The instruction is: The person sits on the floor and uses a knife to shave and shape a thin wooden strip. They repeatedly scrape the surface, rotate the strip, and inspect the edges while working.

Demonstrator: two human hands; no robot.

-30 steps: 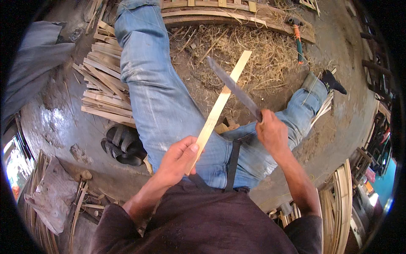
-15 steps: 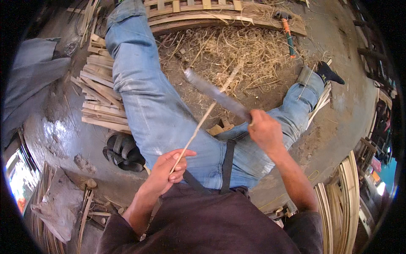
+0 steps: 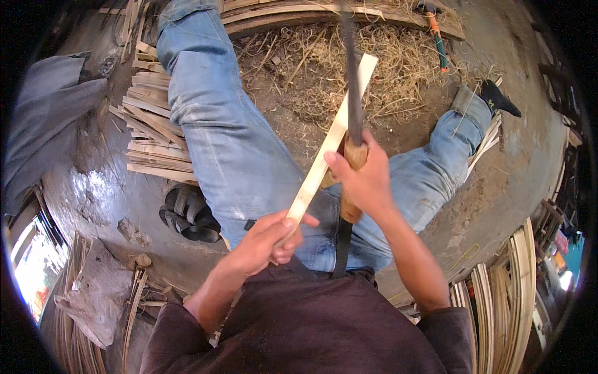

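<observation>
My left hand grips the near end of a pale flat bamboo strip that slants up and away over my lap. In my right hand is the wooden handle of a long dark knife. Its blade points away from me and lies along the strip's right edge. I sit on the ground in blue jeans with my legs spread.
Cut bamboo slats are stacked left of my left leg, a black sandal near it. Shavings cover the ground between my legs. A hammer with an orange-green handle lies far right. Curved strips stand at lower right.
The knife has swung from lying across the strip to pointing straight away along it. The strip has turned its flat face up again and my right hand moved closer in.
</observation>
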